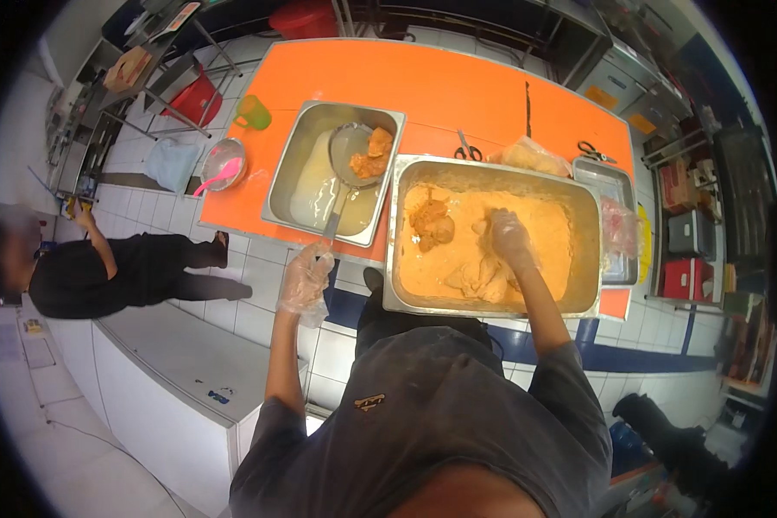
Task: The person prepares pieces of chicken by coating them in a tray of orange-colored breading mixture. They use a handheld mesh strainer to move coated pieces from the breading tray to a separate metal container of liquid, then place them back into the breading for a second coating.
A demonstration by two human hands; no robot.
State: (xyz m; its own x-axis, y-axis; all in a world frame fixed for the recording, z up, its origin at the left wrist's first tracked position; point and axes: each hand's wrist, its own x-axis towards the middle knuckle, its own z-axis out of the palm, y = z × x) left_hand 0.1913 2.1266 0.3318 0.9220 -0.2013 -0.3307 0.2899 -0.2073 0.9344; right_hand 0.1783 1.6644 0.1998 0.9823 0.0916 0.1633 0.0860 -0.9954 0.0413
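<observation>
Wearing a clear plastic glove, my left hand (307, 275) grips the handle of a wire-mesh strainer (338, 207). Its round basket rests in a steel pan (396, 139) of pale liquid, with orange marinated meat pieces (370, 158) in it. My right hand (510, 234), also gloved, is down in the orange-tinted flour (537, 217) of a larger deep steel pan (589, 249). Its fingers are partly hidden, and whether they hold a piece is unclear. Flour-coated pieces (482, 280) lie just below it. Wet orange meat (432, 225) sits at that pan's left side.
Scissors (468, 147), a plastic bag of orange stuff (534, 157) and a tray with bags (621, 226) stand around the flour pan on the orange table (453, 71). A green cup (252, 112) and a bowl with a pink spoon (225, 165) are left. Another person (129, 272) stands beyond.
</observation>
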